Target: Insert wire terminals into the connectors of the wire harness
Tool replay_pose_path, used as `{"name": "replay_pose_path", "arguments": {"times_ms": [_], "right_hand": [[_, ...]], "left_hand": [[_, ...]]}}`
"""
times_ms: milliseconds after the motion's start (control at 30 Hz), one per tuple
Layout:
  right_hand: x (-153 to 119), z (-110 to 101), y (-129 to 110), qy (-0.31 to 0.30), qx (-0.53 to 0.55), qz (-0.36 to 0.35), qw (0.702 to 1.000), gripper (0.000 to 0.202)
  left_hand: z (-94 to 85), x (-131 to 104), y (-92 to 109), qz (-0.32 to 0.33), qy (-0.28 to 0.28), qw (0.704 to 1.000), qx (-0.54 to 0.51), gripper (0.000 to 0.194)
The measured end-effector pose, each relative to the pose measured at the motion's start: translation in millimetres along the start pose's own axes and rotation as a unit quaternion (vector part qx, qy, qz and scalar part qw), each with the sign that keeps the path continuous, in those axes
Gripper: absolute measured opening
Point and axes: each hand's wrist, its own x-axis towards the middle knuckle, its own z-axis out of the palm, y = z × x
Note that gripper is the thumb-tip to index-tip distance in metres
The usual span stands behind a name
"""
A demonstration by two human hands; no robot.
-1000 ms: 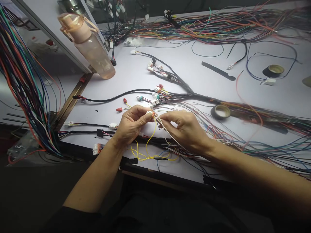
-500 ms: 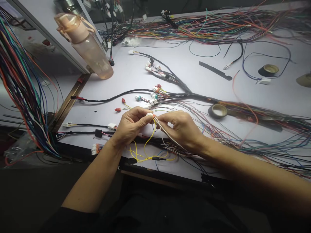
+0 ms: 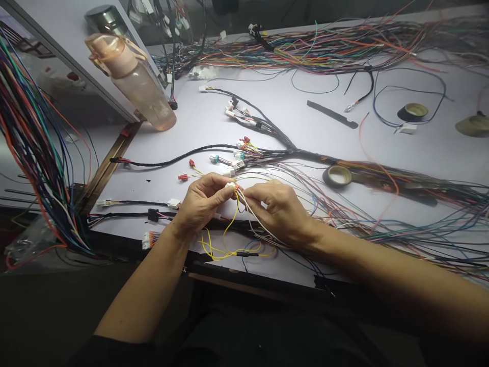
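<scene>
Between thumb and fingers my left hand (image 3: 204, 201) pinches a small white and orange wire connector (image 3: 232, 187). White wires and a yellow wire (image 3: 234, 216) run out of its near side. My right hand (image 3: 280, 209) is closed at the connector's wire end, its fingertips on a wire; the exact grip is partly hidden. Beyond my hands lie red connectors (image 3: 183, 177) and a white connector (image 3: 239, 164) of a black-wrapped wire harness (image 3: 313, 156). Under my wrists passes another dark cable bundle, partly covered.
A water bottle (image 3: 141, 92) stands at the back left beside a panel. Tape rolls (image 3: 337, 176) and a dark flat strip (image 3: 332, 114) lie on the white table. Loose wires (image 3: 298, 48) stretch along the back, and a thick wire bundle (image 3: 42, 148) hangs at the left.
The view has shifted slightly, so the table items sit a little lower and further left. Both hands keep nearly the same pose at the connector.
</scene>
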Motion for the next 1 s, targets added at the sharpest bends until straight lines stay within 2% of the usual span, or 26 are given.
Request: {"name": "replay_pose_path", "arguments": {"times_ms": [100, 233, 333, 433, 533, 767, 867, 1000], "right_hand": [[3.8, -6.3, -1.4, -0.031, 0.023, 0.031, 0.999, 0.032], [12.1, -20.7, -11.7, -0.112, 0.097, 0.119, 0.982, 0.041], [15.5, -22.2, -19.6, -0.158, 0.117, 0.15, 0.969, 0.031], [16.5, -16.9, -21.9, -0.175, 0.097, 0.174, 0.964, 0.015], [15.5, -16.5, -20.8, -0.207, 0.087, 0.194, 0.955, 0.013], [9.4, -33.5, -18.6, -0.223, 0.021, 0.196, 0.955, 0.014], [5.3, -27.8, -13.9, -0.219, 0.009, 0.193, 0.956, 0.014], [-0.9, -9.9, -5.9, -0.19, -0.089, 0.119, 0.971, 0.014]], "left_hand": [[-0.5, -0.9, 2.1, -0.01, 0.013, 1.0, -0.009, 0.009], [-0.5, -1.5, 4.2, 0.001, 0.064, 0.998, -0.026, 0.014], [-0.5, -2.4, 4.3, 0.008, 0.078, 0.997, -0.027, 0.015], [-1.2, -3.8, 3.2, 0.015, 0.071, 0.997, -0.02, 0.014], [-2.2, -4.5, 2.6, 0.01, 0.066, 0.997, -0.024, 0.015], [-1.3, -2.0, 4.7, -0.024, 0.072, 0.996, -0.048, 0.016], [-2.0, -2.8, 4.9, -0.035, 0.075, 0.995, -0.052, 0.018], [-4.1, -5.4, 4.9, -0.031, 0.081, 0.995, -0.048, 0.018]]}}
